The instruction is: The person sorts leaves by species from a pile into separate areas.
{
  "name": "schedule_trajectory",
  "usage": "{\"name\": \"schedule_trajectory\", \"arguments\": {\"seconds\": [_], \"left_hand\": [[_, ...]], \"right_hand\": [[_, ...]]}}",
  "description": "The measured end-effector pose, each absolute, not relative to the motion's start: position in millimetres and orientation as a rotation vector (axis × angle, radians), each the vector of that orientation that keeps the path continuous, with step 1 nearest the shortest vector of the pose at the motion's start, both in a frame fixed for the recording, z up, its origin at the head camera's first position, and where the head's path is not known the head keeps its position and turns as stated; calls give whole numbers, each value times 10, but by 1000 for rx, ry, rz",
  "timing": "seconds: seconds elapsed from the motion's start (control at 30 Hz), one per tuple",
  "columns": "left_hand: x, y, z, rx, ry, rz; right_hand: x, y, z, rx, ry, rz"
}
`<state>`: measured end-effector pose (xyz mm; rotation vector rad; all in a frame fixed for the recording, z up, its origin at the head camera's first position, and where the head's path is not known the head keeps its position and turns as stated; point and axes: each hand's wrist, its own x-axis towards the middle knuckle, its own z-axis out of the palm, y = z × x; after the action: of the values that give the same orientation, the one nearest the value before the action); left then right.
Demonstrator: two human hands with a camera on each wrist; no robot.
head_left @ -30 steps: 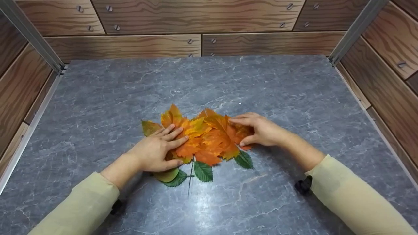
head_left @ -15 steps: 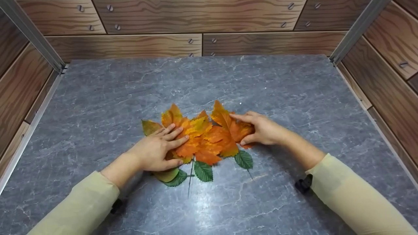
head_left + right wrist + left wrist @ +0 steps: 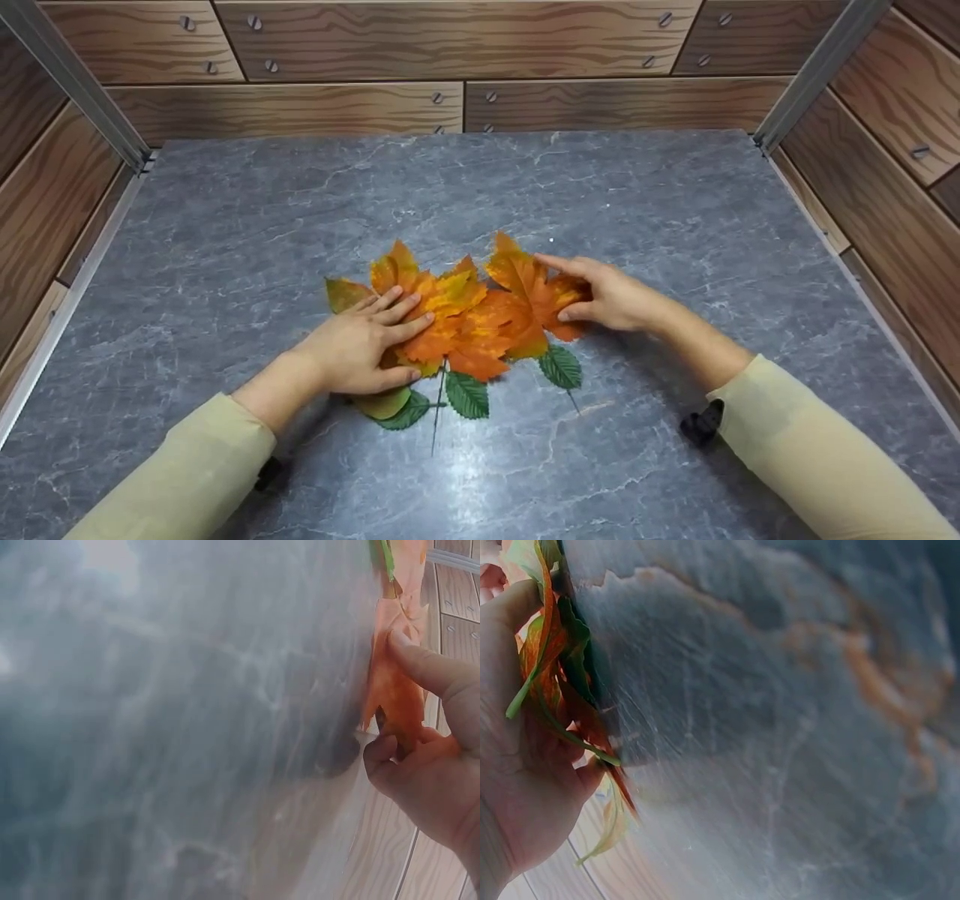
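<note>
Straight, lightly spread fingers lay the left hand [image 3: 352, 349] over the left part of the leaf cluster [image 3: 476, 326]; from my end I cannot make out anything pinched in it. The right hand [image 3: 619, 296] has thumb and fingers drawn in around the edge of an orange leaf [image 3: 529, 292] at the cluster's right side, and my right wrist view shows the thumb laid across it. The cluster sits on the near-middle part of the tabletop [image 3: 300, 202], between the hands, with green leaves [image 3: 466, 395] showing along its near edge.

I read the tabletop as grey with pale, marble-like veining. A patch of glare [image 3: 465, 472] shines near me, and two white specks [image 3: 551, 240] dot the surface beyond the right hand. Walls stand on three sides: the back wall [image 3: 450, 41] and both side walls carry a brown plank pattern with screw heads [image 3: 253, 22]. Grey metal posts [image 3: 82, 90] mark the two far corners, and a pale strip [image 3: 67, 300] edges the table on the left. Pale yellowish sleeves [image 3: 180, 465] reach in from the bottom corners. The tabletop looks blurred in both wrist views.
</note>
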<state>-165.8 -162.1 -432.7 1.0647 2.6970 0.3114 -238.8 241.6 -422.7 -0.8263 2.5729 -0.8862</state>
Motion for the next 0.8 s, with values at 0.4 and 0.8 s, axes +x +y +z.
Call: {"name": "schedule_trajectory", "arguments": {"seconds": [0.4, 0.8], "left_hand": [[-1658, -1631, -4320, 1052, 2682, 306], [-1672, -1623, -4321, 1057, 2685, 301]], "right_hand": [[-2389, 2494, -4262, -634, 2581, -1181], [-2342, 2502, -4224, -553, 2541, -1449]]}}
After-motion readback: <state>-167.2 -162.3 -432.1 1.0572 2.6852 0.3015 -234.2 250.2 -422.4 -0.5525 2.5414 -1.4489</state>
